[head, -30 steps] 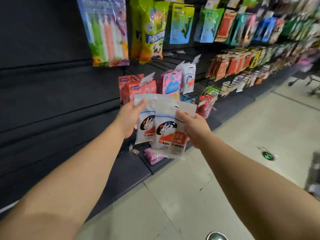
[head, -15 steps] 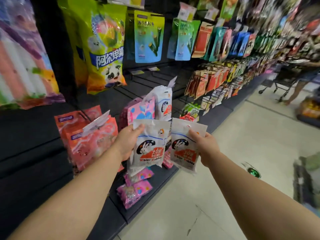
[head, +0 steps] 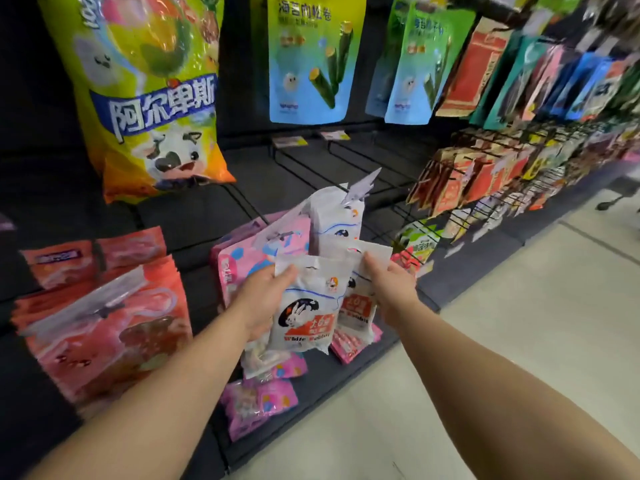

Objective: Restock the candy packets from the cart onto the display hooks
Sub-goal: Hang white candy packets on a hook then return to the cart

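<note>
My left hand (head: 266,299) grips a white rabbit-printed candy packet (head: 308,306) by its upper left corner. My right hand (head: 391,289) pinches the top of a second white rabbit packet (head: 360,306), which sits partly behind the first. Just beyond them, more white rabbit packets (head: 337,220) hang on a display hook with a price tag (head: 362,185) at its tip. Both held packets are just below and in front of that hook. The cart is out of view.
Pink packets (head: 242,258) hang to the left of the white ones and red packets (head: 104,323) further left. More pink packets (head: 259,403) lie on the base shelf. A big yellow bag (head: 152,98) hangs above; bare black hooks (head: 346,157) stand behind. Pale floor lies at right.
I have come closer to the shelf. Both hands have carried the two white packets up toward the hook of hanging white packets, and the packets now overlap.
</note>
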A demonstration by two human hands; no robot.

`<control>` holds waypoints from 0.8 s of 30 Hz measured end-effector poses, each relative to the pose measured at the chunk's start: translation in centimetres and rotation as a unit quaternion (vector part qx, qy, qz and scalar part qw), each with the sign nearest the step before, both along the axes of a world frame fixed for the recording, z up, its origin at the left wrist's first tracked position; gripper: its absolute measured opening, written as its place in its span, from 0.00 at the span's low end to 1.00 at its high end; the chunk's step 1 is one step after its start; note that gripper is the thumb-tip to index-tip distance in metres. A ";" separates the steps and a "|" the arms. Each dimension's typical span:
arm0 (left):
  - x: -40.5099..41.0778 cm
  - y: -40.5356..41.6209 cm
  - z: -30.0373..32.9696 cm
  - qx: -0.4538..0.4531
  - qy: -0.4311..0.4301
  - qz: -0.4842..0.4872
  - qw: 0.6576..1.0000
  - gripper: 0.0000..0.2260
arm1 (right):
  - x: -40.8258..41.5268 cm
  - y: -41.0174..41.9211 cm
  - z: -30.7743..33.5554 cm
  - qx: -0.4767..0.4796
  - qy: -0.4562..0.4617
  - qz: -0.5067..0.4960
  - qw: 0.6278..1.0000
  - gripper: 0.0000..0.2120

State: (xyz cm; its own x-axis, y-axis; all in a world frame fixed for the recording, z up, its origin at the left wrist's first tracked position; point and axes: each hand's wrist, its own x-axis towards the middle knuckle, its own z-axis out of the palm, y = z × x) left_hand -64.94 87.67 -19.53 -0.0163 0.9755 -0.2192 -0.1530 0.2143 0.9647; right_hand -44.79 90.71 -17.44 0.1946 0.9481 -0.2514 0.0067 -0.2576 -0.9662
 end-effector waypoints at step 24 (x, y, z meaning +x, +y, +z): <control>10.4 2.8 0.1 -0.040 0.041 0.310 0.949 0.08 | 2.8 13.6 1.5 0.021 0.030 0.243 0.969 0.09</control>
State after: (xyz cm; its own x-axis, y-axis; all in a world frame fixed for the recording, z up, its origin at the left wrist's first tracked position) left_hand -54.52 90.45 -19.47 -0.6018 0.7536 -0.2646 -0.1980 0.1802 0.9635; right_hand -42.00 104.28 -15.97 -0.2923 0.9337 -0.2069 0.0599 -0.1980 -0.9784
